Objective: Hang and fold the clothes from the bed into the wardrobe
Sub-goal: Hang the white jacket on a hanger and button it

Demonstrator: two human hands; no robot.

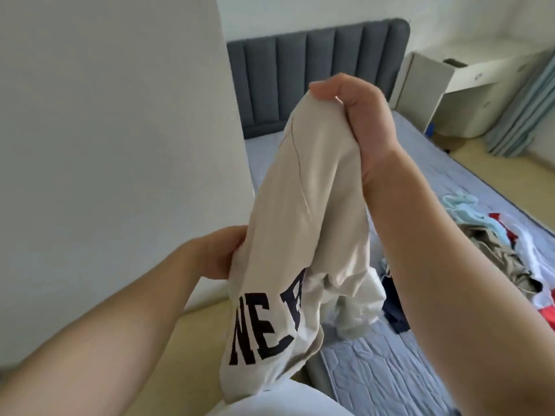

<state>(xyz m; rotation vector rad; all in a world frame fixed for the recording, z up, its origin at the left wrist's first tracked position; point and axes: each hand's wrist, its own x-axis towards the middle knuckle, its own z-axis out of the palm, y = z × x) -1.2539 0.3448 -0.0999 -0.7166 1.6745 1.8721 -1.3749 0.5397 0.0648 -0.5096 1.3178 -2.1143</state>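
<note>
Shirt, beige with dark printed letters, held up over the edge of the bed. It hung bunched from the right hand, whose fingers were clamped over its top. The left hand gripped its lower side edge. Other clothes lay heaped on the bed. Risk: gathered in a bunch, the shirt would probably fold crooked or creased, and a slackened grip could drop it onto the floor.
</note>
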